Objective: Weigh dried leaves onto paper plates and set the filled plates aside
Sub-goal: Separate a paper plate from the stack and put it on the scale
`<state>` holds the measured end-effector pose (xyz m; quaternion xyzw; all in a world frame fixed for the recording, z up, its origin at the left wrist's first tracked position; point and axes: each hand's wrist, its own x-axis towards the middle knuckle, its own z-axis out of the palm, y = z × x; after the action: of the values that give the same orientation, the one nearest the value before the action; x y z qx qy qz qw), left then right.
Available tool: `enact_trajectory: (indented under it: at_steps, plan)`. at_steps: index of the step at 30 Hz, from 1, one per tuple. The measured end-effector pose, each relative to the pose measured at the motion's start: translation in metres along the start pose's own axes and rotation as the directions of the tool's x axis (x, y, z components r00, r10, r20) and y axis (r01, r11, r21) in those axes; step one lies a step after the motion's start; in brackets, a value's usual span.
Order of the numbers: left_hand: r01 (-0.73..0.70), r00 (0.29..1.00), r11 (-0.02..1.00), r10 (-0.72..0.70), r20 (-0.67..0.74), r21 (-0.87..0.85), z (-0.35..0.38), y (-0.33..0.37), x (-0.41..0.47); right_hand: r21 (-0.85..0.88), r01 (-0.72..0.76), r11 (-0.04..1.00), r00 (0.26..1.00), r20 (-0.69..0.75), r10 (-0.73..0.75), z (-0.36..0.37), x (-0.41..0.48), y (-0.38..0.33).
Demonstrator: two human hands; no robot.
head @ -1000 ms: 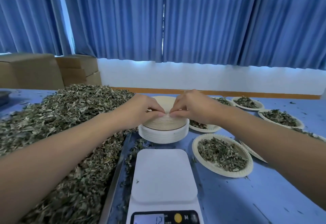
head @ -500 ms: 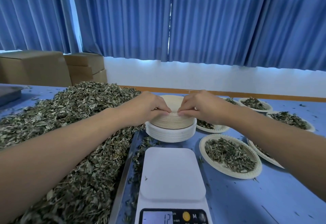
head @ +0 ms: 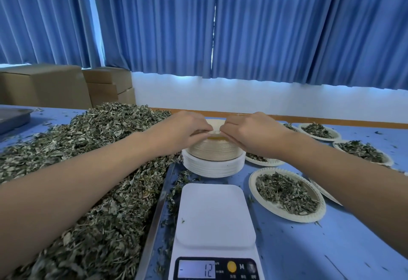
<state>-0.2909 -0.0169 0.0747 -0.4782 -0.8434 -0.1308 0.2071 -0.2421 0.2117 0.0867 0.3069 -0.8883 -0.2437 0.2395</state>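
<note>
A stack of paper plates (head: 213,165) stands just beyond a white kitchen scale (head: 215,215) whose platform is bare and whose display reads 12. My left hand (head: 181,132) and my right hand (head: 249,133) both pinch the near rim of the top plate (head: 215,126), which is lifted a little off the stack. A big heap of dried leaves (head: 88,169) lies to the left on a metal tray (head: 154,213). A filled plate (head: 287,193) sits to the right of the scale.
Several more filled plates (head: 362,151) lie across the blue table (head: 331,246) at the right, one partly under my right forearm. Cardboard boxes (head: 66,87) stand at the back left. A grey tray (head: 13,116) sits at the far left edge. Loose leaf bits litter the table.
Both hands stay pinched at the top plate's rim; its near edge has come up slightly from the stack. The view has shifted a little.
</note>
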Motion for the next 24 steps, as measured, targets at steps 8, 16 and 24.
enact_trajectory:
  at_steps: [8,16,24]
  plan:
    - [-0.066,0.994,0.997,0.068,-0.086,0.03,-0.023,0.031,-0.021,0.137,-0.065,0.988,0.941,-0.321,0.106,-0.026,-0.022,-0.019]
    - [-0.234,0.962,0.971,0.238,0.13,-0.045,-0.007,0.086,-0.099,0.799,-0.341,0.495,0.586,-0.231,0.777,0.011,-0.08,-0.069]
    - [0.061,0.997,0.957,-0.047,0.055,-0.284,-0.006,0.084,-0.114,0.853,-0.429,0.297,0.541,-0.021,0.841,0.04,-0.122,-0.105]
